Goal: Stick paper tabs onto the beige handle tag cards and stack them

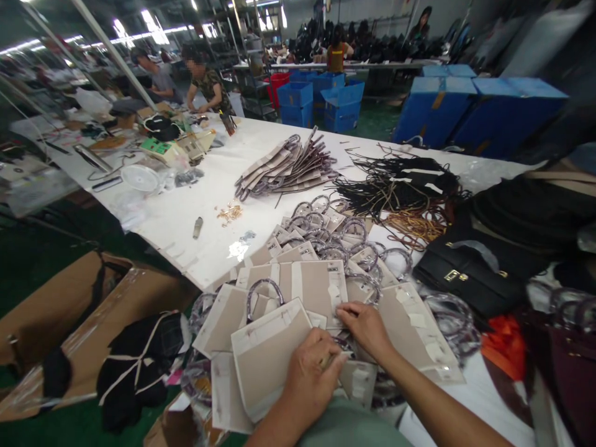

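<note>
My left hand (311,372) is closed on the right edge of a beige bag panel (267,354) that it holds up at the near edge of the white table (186,217). A small tan object sits pinched between its thumb and fingers. My right hand (365,326) lies just right of it, fingers curled and pressing on the heap of beige panels with grey handles (321,273). Several more such panels spread out behind both hands.
A second stack of panels (286,167) lies mid-table, with a tangle of black and tan cords (400,186) to its right. A black handbag (470,273) sits at right. Cardboard boxes (93,323) stand on the floor left. Other people work at the far end, blue crates (326,99) behind.
</note>
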